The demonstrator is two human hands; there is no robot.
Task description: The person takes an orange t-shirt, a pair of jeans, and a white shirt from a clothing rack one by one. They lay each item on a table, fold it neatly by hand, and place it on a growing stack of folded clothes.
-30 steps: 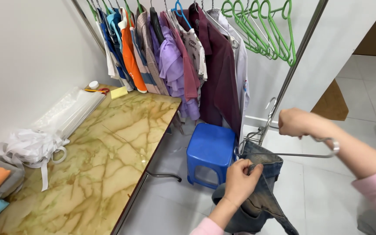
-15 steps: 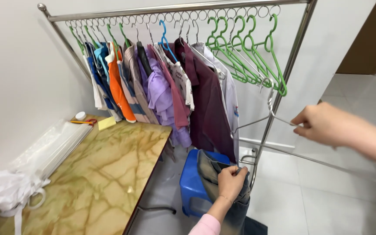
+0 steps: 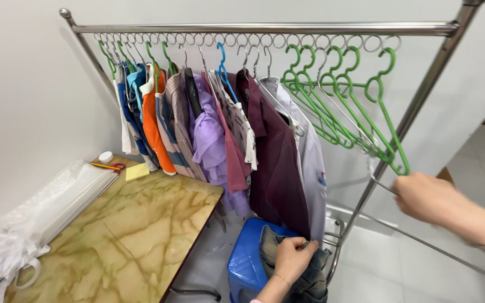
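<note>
Left hand [image 3: 293, 259] closed on grey denim garment [image 3: 304, 278], bunched over blue stool [image 3: 248, 264] under rail | Right hand [image 3: 430, 197] closed around wire hanger [image 3: 378, 178] beside green hangers [image 3: 355, 106] | Risk: garment likely slips off stool, one-handed grip; wire may snag green hooks, close crowding.

Looks like a laundry or clothes-sorting corner in a plain room, maybe a small shop back room, can't tell which. There's a steel garment rack [image 3: 265, 27] with a row of rings, packed with shirts [image 3: 220, 140] on one side and empty green hangers [image 3: 355, 101] on the other. Beside it sits a marble-pattern table [image 3: 108, 241] with clear plastic bags [image 3: 51, 202], plus a blue plastic stool [image 3: 245, 261] on a white tiled floor [image 3: 416, 269].
</note>
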